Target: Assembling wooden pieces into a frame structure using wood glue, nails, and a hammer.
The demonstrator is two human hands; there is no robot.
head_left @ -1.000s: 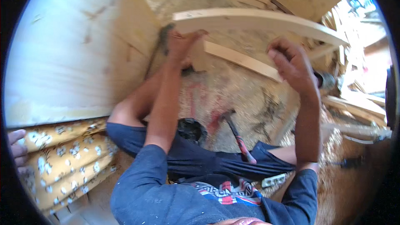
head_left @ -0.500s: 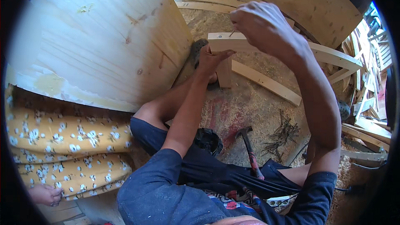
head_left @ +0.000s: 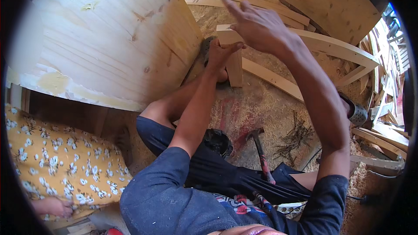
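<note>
A pale wooden frame [head_left: 339, 45] with a long curved rail and a short leg [head_left: 235, 72] stands in front of me. My left hand [head_left: 220, 54] grips its near-left corner, the thumb stretched along the joint and the other fingers partly hidden behind the wood. Just above the rail hangs my right hand [head_left: 261, 24], open, with fingers spread and nothing visible in them; it hides part of the rail's top. A hammer [head_left: 262, 159] with a dark head and red-black handle lies between my legs, its handle end resting on my dark shorts.
A pile of nails [head_left: 297, 138] lies on the sawdust-strewn floor. Beside my left leg is a crumpled black bag [head_left: 217, 142]. A large plywood panel [head_left: 109, 39] rises at left, near another person's hand [head_left: 56, 207] and floral cloth. Curved wooden strips [head_left: 252, 3] lie beyond the frame.
My right hand has gone from a closed fist over a thin stick-like piece at the rail to spread fingers, shifting slightly left. My left hand keeps its grip. The floral cloth at left has shifted.
</note>
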